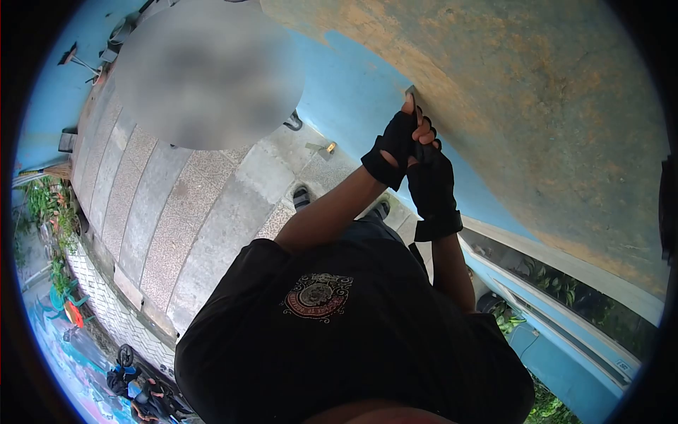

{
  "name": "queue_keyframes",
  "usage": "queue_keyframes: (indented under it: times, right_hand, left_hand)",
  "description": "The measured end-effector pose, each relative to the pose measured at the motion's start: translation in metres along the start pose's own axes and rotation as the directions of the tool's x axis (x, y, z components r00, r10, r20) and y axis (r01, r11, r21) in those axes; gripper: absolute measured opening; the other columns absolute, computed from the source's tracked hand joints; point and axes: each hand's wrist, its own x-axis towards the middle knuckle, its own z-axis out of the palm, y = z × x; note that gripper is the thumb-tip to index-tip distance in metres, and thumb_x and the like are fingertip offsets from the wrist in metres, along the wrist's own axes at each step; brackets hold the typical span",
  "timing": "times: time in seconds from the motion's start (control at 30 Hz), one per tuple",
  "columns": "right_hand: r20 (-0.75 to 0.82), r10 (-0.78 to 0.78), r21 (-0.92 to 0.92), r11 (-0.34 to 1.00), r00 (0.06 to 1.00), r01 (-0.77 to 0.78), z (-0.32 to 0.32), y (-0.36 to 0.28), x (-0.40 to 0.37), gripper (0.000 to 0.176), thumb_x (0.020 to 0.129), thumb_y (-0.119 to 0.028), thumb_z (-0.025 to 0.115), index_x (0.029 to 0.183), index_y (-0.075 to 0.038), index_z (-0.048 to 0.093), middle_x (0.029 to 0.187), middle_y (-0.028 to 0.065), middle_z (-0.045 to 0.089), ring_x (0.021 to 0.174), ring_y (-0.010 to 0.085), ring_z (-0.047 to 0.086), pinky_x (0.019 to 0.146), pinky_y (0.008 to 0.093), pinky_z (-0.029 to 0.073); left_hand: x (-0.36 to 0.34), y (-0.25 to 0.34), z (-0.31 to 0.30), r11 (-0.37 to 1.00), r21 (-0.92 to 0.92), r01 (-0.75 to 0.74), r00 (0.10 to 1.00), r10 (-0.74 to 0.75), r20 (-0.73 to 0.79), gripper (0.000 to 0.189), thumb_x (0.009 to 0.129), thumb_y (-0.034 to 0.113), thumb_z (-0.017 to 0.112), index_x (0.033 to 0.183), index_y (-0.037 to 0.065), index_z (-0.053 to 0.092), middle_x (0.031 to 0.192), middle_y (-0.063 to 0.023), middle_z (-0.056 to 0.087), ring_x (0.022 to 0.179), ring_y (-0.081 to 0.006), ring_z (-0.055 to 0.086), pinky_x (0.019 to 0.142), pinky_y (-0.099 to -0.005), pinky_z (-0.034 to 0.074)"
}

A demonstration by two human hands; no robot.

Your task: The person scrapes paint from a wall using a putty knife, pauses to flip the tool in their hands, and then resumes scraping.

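My left hand (pixel 400 138), in a black fingerless glove, is closed around the upper part of a scraper (pixel 412 91), with the thumb along its flat blade. The blade's end lies against the wall (pixel 522 106), where brownish, patchy bare plaster meets light blue paint. Just below, my right hand (pixel 432 182), gloved the same way, is closed around the scraper's dark handle. Both hands touch each other, and most of the handle is hidden by fingers and gloves.
On the paved floor (pixel 205 205) near the wall lies a flat tool (pixel 322 148) with a yellowish part. A large blurred patch covers the upper left. Plants (pixel 60 212) and a motorbike (pixel 145 389) are at the left. A window ledge (pixel 565 261) runs along the right.
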Motion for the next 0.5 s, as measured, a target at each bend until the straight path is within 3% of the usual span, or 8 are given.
queue_keyframes:
  times: [0.07,0.13,0.17,0.23,0.33,0.43,0.5]
  right_hand:
    - [-0.045,-0.059,0.02,0.998,0.997,0.06,0.003,0.0,0.003,0.028,0.085,-0.01,0.061,0.111,-0.003,0.059,0.092,0.0164,0.066,0.086,0.0329,0.066,0.074,0.0376,0.052]
    - [0.059,0.163,0.055,0.985,0.985,-0.166,0.005,0.002,0.002,0.028,0.084,-0.009,0.061,0.111,-0.003,0.06,0.094,0.0169,0.067,0.089,0.0334,0.066,0.076,0.0374,0.052]
    - [0.061,0.17,0.053,0.983,0.984,-0.173,0.002,0.004,-0.001,0.028,0.084,-0.009,0.061,0.111,-0.003,0.06,0.094,0.0169,0.067,0.089,0.0334,0.066,0.076,0.0374,0.052]
    - [0.06,0.072,-0.023,0.997,0.996,-0.071,-0.003,0.006,0.0,0.029,0.083,-0.01,0.062,0.111,-0.003,0.06,0.094,0.018,0.067,0.089,0.0343,0.066,0.077,0.0378,0.052]
    - [0.03,0.058,-0.029,0.998,0.998,-0.057,-0.003,-0.002,0.005,0.029,0.083,-0.01,0.063,0.11,-0.002,0.06,0.095,0.0186,0.066,0.091,0.0344,0.066,0.078,0.038,0.052]
    - [0.09,0.094,-0.035,0.995,0.992,-0.091,0.011,0.001,0.017,0.03,0.083,-0.01,0.063,0.112,-0.002,0.06,0.097,0.0193,0.067,0.093,0.0346,0.066,0.08,0.0378,0.052]
    - [0.074,0.093,-0.037,0.995,0.993,-0.091,0.004,-0.005,0.006,0.03,0.083,-0.01,0.062,0.112,-0.002,0.06,0.097,0.0193,0.067,0.094,0.0348,0.066,0.081,0.0379,0.052]
  left_hand:
    - [0.003,0.002,-0.008,1.0,0.023,-0.002,0.999,0.001,0.038,0.052,0.098,0.057,0.04,0.07,0.015,0.051,0.05,0.0019,0.037,0.05,-0.0128,0.044,0.063,-0.0383,0.049]
    - [0.001,0.004,-0.006,0.998,0.038,-0.048,0.996,0.051,-0.07,0.052,0.098,0.057,0.04,0.07,0.015,0.052,0.05,0.0018,0.036,0.05,-0.0138,0.044,0.064,-0.0387,0.049]
    - [-0.002,0.0,-0.002,0.998,0.033,-0.045,0.996,0.047,-0.076,0.052,0.098,0.057,0.04,0.07,0.015,0.052,0.05,0.0018,0.036,0.05,-0.0138,0.044,0.064,-0.0387,0.049]
    - [-0.002,-0.001,0.005,1.0,-0.016,-0.01,0.999,0.009,-0.046,0.052,0.098,0.057,0.04,0.072,0.015,0.054,0.05,0.0018,0.035,0.051,-0.0139,0.044,0.065,-0.0384,0.049]
    - [0.004,0.001,-0.006,0.999,0.002,-0.036,0.998,0.036,0.047,0.052,0.099,0.057,0.039,0.073,0.014,0.055,0.051,0.0017,0.036,0.053,-0.0135,0.045,0.066,-0.0379,0.049]
    - [0.01,0.016,-0.018,0.991,-0.115,-0.065,0.995,0.072,0.066,0.054,0.099,0.057,0.037,0.073,0.013,0.055,0.051,0.0011,0.036,0.054,-0.0143,0.046,0.066,-0.0388,0.049]
    - [0.003,0.012,-0.019,0.994,-0.099,-0.047,0.997,0.052,0.049,0.056,0.099,0.058,0.036,0.073,0.012,0.055,0.05,0.0009,0.037,0.054,-0.0146,0.046,0.067,-0.0392,0.049]
